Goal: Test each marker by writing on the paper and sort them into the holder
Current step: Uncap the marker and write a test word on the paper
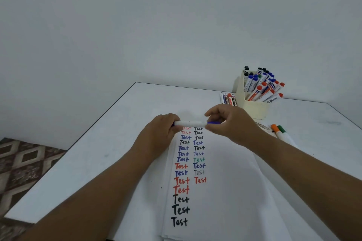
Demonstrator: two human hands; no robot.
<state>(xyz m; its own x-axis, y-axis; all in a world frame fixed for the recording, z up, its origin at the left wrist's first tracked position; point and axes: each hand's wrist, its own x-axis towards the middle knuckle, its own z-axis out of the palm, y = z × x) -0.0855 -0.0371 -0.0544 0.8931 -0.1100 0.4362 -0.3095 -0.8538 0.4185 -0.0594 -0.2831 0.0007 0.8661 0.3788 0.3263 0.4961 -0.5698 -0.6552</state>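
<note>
A white marker (pixel 191 123) with a purple cap lies level above the far end of the paper (pixel 225 201). My left hand (pixel 160 133) grips its left end. My right hand (pixel 231 123) pinches the purple cap end. The paper carries two columns of the word "Test" in black, red, blue and green. A cream holder (pixel 253 108) at the back right is full of several blue, black and red markers.
Three markers (pixel 228 100) lie flat just left of the holder. An orange marker (pixel 276 131) and a green marker (pixel 282 130) lie right of my right wrist. The white table (pixel 98 152) ends at a left edge above patterned floor (pixel 25 162).
</note>
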